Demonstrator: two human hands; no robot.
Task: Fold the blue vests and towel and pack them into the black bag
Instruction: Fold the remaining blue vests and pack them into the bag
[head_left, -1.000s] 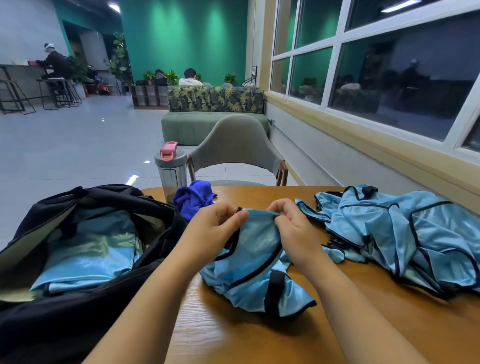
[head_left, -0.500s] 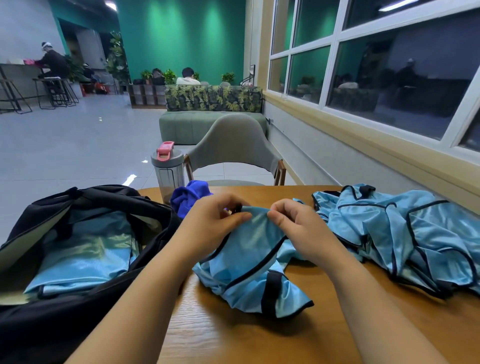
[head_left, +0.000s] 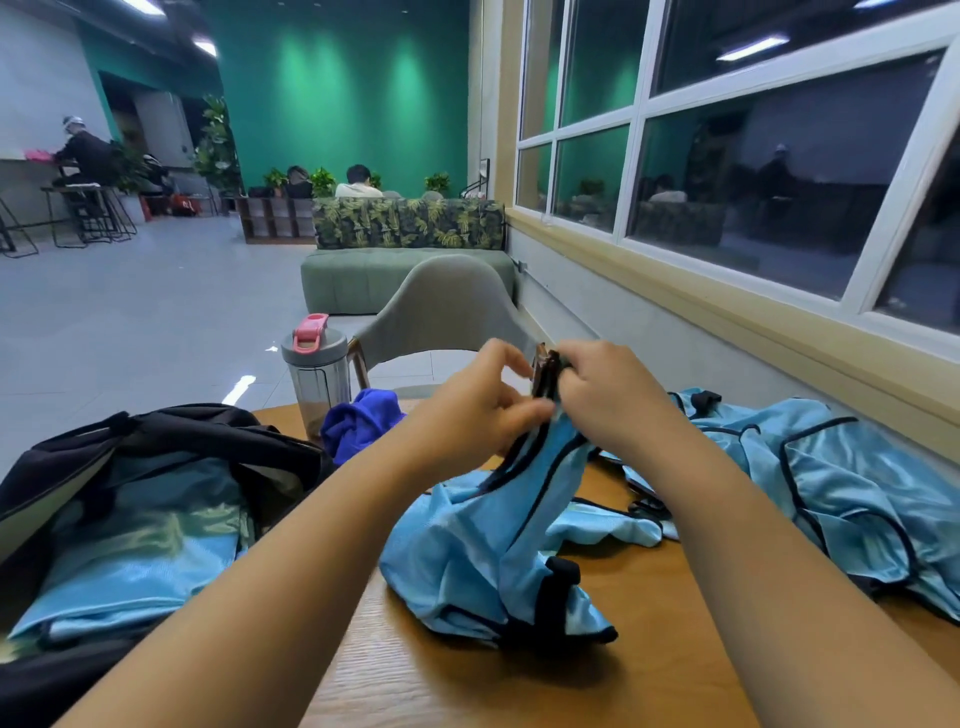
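A light blue vest (head_left: 488, 551) with black trim hangs from my two hands above the wooden table (head_left: 597, 691), its lower part still bunched on the wood. My right hand (head_left: 608, 400) grips the black-edged top of it. My left hand (head_left: 483, 410) pinches the same edge just beside it. The open black bag (head_left: 171, 436) lies at the left with folded light blue vests (head_left: 135, 561) inside. A dark blue towel (head_left: 358, 426) sits crumpled behind the bag. More light blue vests (head_left: 841, 488) lie in a heap on the right.
A grey bottle with a pink lid (head_left: 314, 374) stands at the table's far edge beside the towel. A grey chair (head_left: 447, 317) faces me across the table. The window wall runs along the right. People sit far off.
Both hands have risen and drawn together, lifting the vest's top edge off the table. The view has tilted up a little.
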